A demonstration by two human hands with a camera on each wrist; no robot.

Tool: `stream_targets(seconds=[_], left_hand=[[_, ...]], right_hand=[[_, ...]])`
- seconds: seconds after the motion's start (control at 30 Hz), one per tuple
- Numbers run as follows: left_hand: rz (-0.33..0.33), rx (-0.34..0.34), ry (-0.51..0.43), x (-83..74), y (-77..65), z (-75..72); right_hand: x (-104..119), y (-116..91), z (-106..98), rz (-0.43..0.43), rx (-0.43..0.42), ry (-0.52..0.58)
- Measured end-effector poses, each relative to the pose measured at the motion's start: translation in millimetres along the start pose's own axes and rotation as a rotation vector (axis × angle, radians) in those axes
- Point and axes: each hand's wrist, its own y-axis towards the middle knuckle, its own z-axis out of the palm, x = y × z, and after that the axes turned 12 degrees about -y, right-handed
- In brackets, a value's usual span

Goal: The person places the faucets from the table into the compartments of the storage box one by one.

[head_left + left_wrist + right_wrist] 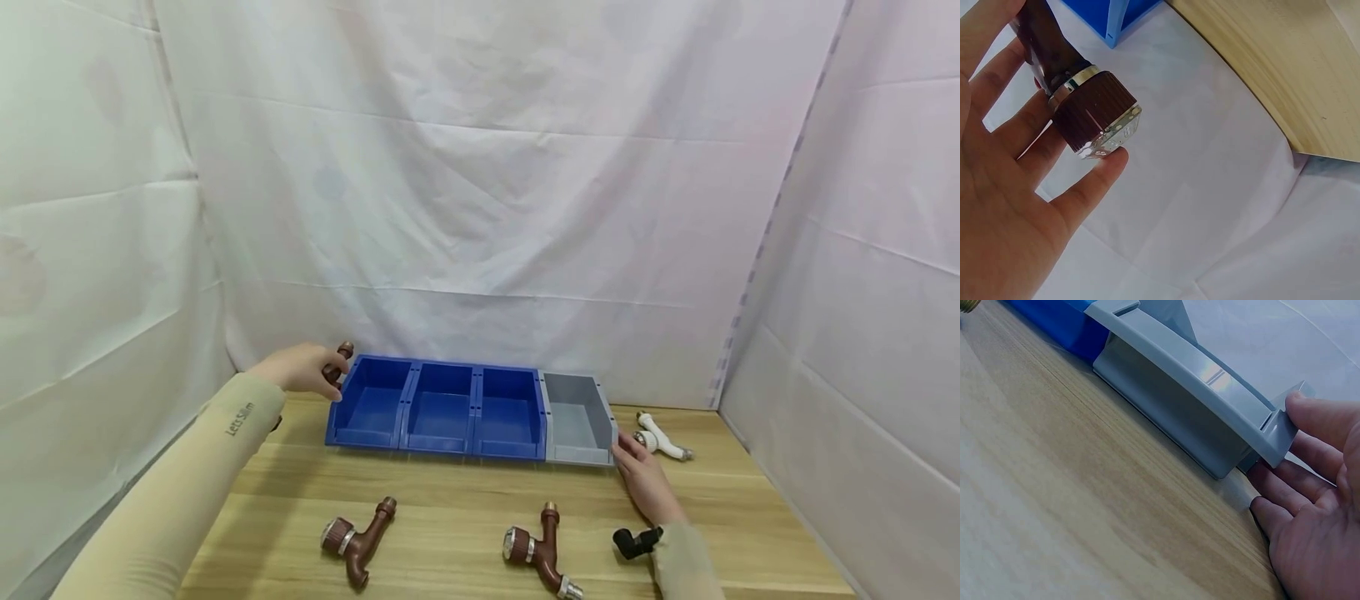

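My left hand (303, 367) grips a brown tap (1044, 44) beside the left end of the bin row. The tap's ribbed knob (1094, 109) has a clear, shiny cap, with a fingertip against it in the left wrist view. On the right, my right hand (647, 479) holds the front corner of a grey bin (1172, 400), thumb on the rim and other fingers around the side. Three blue bins (438, 417) stand joined in line with the grey one. No contents show in any of the bins.
Two more brown taps, one on the left (363, 542) and one near the middle (546, 546), lie on the wooden table (435, 508). Behind my right hand lies a white tap (660, 437). A black elbow-shaped piece (633, 543) is against the right sleeve. White cloth (480, 208) surrounds the table.
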Motion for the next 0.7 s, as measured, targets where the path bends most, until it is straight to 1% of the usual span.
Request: stream_targets(seconds=[0.17, 0.43, 0.47, 0.7], left_hand=[[-0.004, 0.000, 0.000, -2.7, 0.5, -0.3], [-0.016, 0.005, -0.004, -5.4, 3.9, -0.4], [-0.025, 0.006, -0.007, -6.3, 4.4, 0.0], [-0.013, 0.001, -0.007, -11.1, 8.1, 1.8]], right_hand=[[-2, 0, 0, 0.006, 0.004, 0.004], [-4, 1, 0, -0.022, -0.017, -0.037], [-4, 1, 0, -0.026, -0.016, -0.038], [-5, 2, 0, -0.021, -0.008, -0.017]])
